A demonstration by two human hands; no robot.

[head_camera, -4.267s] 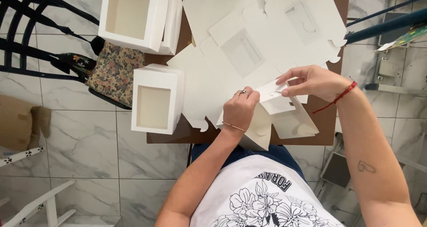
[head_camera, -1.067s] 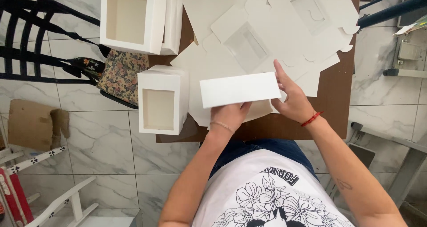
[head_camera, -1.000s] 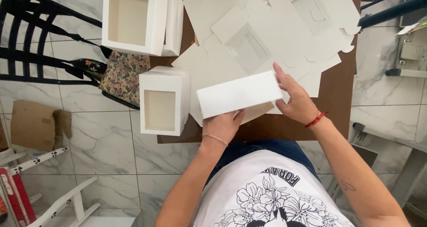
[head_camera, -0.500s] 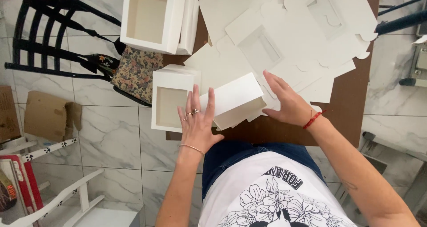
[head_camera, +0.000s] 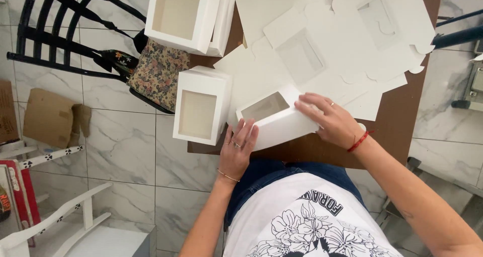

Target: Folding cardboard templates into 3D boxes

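Observation:
A white cardboard box with a clear window (head_camera: 275, 119) lies on the brown table (head_camera: 402, 116), window facing up and left. My left hand (head_camera: 237, 149) presses flat against its near left end, fingers spread. My right hand (head_camera: 331, 120), with a red string bracelet, grips its right end from above. Behind the box lie several flat, unfolded white box blanks (head_camera: 322, 40), each with a cut-out window.
Two finished white window boxes (head_camera: 201, 106) stand stacked at the table's left edge, with a bigger pile (head_camera: 188, 13) behind. A floral cloth bag (head_camera: 157, 76) hangs on a black chair (head_camera: 55, 30). Marble floor tiles, cardboard scraps (head_camera: 48, 117) and a white chair (head_camera: 75, 222) at left.
The folded box has turned from its plain side to window up and dropped onto the table. My left hand moved from under it to its near left end.

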